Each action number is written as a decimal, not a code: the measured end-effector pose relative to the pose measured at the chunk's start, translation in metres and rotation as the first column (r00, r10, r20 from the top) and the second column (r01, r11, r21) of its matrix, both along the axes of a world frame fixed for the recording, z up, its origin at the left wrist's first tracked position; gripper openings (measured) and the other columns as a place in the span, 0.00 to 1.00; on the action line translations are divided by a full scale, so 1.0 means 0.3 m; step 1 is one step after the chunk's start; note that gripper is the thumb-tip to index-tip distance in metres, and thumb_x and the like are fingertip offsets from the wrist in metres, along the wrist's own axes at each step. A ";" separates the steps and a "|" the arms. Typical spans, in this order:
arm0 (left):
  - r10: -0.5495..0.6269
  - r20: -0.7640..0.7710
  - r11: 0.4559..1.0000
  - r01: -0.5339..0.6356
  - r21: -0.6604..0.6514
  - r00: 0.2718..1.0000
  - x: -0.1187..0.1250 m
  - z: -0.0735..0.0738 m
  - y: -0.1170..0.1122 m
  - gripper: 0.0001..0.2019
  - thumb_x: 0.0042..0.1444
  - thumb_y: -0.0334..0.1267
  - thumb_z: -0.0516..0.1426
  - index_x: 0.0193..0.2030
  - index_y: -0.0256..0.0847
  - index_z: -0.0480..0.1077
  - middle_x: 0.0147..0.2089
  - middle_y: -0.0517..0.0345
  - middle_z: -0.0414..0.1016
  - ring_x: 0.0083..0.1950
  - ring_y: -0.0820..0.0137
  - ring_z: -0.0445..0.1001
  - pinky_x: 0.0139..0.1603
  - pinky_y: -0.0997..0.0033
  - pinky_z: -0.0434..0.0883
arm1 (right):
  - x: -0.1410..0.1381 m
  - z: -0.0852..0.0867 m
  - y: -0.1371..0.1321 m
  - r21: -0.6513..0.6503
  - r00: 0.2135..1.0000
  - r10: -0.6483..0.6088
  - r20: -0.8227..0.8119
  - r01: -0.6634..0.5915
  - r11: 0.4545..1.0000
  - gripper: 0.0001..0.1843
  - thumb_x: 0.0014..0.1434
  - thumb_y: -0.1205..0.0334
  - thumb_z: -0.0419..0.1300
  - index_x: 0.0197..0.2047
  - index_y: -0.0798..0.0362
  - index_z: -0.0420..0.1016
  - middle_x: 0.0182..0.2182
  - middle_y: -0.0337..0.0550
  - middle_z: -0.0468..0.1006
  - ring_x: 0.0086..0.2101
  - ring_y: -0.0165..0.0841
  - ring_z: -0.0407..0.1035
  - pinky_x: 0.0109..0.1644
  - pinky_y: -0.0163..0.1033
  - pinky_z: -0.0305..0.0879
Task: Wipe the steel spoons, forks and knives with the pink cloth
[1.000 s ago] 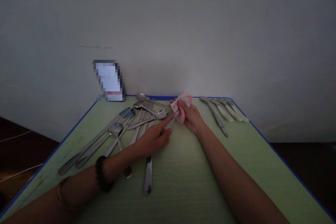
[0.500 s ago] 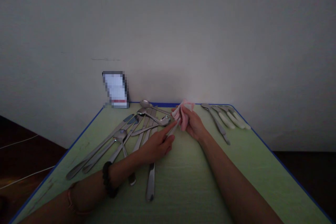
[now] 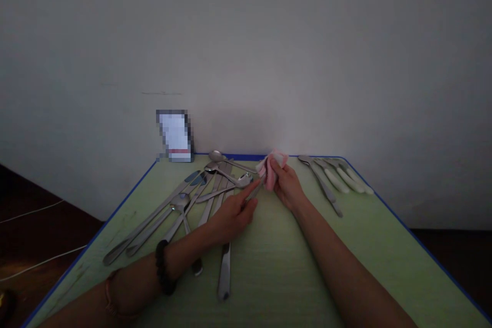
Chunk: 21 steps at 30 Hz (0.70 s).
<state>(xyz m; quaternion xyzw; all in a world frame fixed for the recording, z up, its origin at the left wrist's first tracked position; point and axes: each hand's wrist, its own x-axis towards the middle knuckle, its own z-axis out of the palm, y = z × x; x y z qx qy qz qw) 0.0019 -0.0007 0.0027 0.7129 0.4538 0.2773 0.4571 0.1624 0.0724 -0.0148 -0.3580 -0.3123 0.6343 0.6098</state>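
Slim utensil (image 3: 254,192) sits at center, far half of table, lifted; its far end goes into a bunched pink cloth (image 3: 271,173), hidden, so type can't be told. Left hand (image 3: 232,218) pinches the handle, index finger stretched along it toward the cloth, other fingers curled under. Right hand (image 3: 288,184) pinches the cloth between thumb and fingers; some fingertips hidden behind folds. Change: mainly the view shifts, scene sitting lower and farther right; both grips stay alike, so the utensil remains at the cloth, not set down. Left: loose overlapping knives (image 3: 225,277) and spoons (image 3: 180,201). Right: metal piece (image 3: 322,184) beside pale-handled pieces (image 3: 336,181). Far left: blurred screen (image 3: 176,136), propped on table (image 3: 277,266).
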 end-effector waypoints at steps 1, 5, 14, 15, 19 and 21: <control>0.000 -0.028 1.000 0.001 0.017 1.000 0.000 0.000 0.000 0.28 0.63 0.36 0.47 0.69 0.31 0.53 0.18 0.70 0.56 0.20 0.76 0.54 0.24 0.77 0.53 | 0.001 -0.002 0.002 0.001 1.000 0.014 0.009 -0.014 1.000 0.17 0.42 0.52 0.72 0.31 0.54 0.77 0.24 0.36 0.78 0.24 0.27 0.68 0.28 0.32 0.67; 0.001 -0.068 0.999 0.001 0.032 0.998 -0.002 -0.003 -0.002 0.28 0.63 0.36 0.48 0.69 0.32 0.53 0.18 0.69 0.58 0.21 0.75 0.56 0.24 0.77 0.54 | 0.014 0.002 0.002 -0.012 0.991 0.131 0.025 -0.131 0.991 0.16 0.45 0.53 0.71 0.33 0.55 0.78 0.29 0.41 0.81 0.28 0.28 0.71 0.33 0.32 0.67; -0.012 0.009 0.997 0.013 -0.076 1.000 0.000 -0.007 -0.006 0.31 0.63 0.39 0.47 0.71 0.31 0.48 0.18 0.70 0.56 0.20 0.76 0.56 0.21 0.79 0.55 | 0.028 0.012 -0.012 -0.013 0.959 0.283 0.005 -0.283 0.959 0.09 0.45 0.68 0.66 0.33 0.55 0.80 0.30 0.42 0.82 0.32 0.31 0.75 0.41 0.33 0.70; -0.011 0.011 0.997 0.012 -0.081 1.000 0.000 -0.010 -0.006 0.31 0.63 0.39 0.47 0.71 0.31 0.47 0.18 0.71 0.56 0.20 0.75 0.56 0.21 0.79 0.54 | 0.028 0.010 -0.012 -0.014 0.961 0.278 0.003 -0.278 0.960 0.09 0.45 0.68 0.65 0.34 0.56 0.80 0.31 0.43 0.82 0.32 0.31 0.75 0.42 0.33 0.70; -0.017 0.010 0.998 0.018 -0.065 1.000 -0.002 -0.025 0.000 0.32 0.63 0.41 0.47 0.72 0.33 0.47 0.18 0.71 0.54 0.19 0.75 0.56 0.21 0.78 0.54 | 0.027 0.000 -0.004 -0.020 0.967 0.254 -0.002 -0.254 0.967 0.10 0.45 0.70 0.64 0.35 0.55 0.80 0.31 0.42 0.82 0.32 0.30 0.75 0.43 0.34 0.70; -0.019 -0.008 0.999 0.019 -0.047 1.000 -0.003 -0.028 0.001 0.31 0.63 0.41 0.48 0.72 0.34 0.47 0.18 0.71 0.54 0.20 0.75 0.56 0.21 0.78 0.54 | 0.026 -0.006 0.000 -0.017 0.969 0.246 -0.005 -0.246 0.969 0.09 0.46 0.69 0.65 0.34 0.56 0.79 0.31 0.42 0.82 0.32 0.30 0.74 0.43 0.34 0.70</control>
